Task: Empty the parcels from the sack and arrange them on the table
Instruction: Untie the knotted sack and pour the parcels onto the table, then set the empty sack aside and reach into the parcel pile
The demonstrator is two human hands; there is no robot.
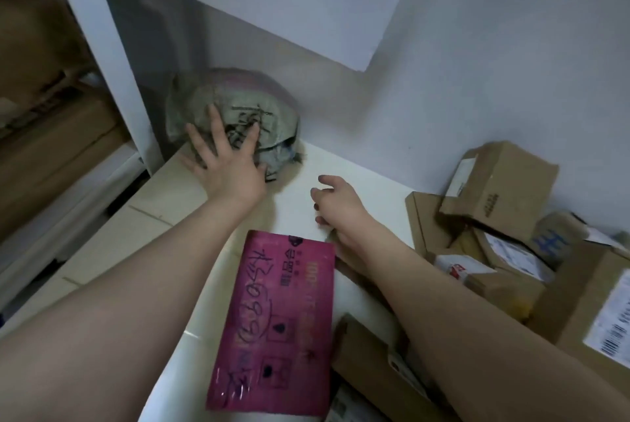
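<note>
The sack is sitting balled up in the far corner of the bench, right against the wall. The left hand is lying flat on it with fingers spread, pressing and not gripping. The right hand is hovering over the bench nearby, fingers loosely curled and holding nothing. A pink mailer is lying flat closer in, and the boxes are piling up on the right.

The sack is looking like soft woven stuff, crumpled and floppy, so I'm guessing it's light and mostly empty by now. It's going to slump, not lift as one piece. I'm thinking the best hold is a bunched handful of loose fabric at the frayed edge on the near right side, not a palm on top.
</note>
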